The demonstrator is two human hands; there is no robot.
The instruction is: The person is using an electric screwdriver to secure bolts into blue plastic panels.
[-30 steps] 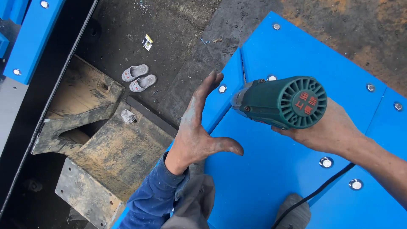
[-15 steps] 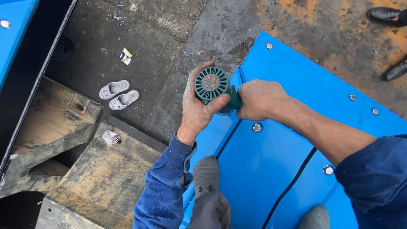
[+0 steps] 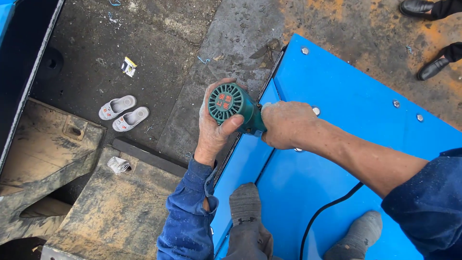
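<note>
A green power tool with a round vented rear cap is held over the left edge of a blue metal panel. My left hand wraps around the tool's rear cap, thumb across it. My right hand grips the tool's front part over the panel. The tool's working end is hidden under my right hand. A black cable runs across the panel toward me. My two grey-socked feet rest on the panel.
A pair of white sandals and a small wrapper lie on the dirty concrete floor. Rusty steel pieces sit lower left. Another person's black shoes stand at the top right. Bolts dot the panel.
Both hands and the tool stayed together at the panel's left edge. The view shifted a little; my left thumb now lies across the rear cap.
</note>
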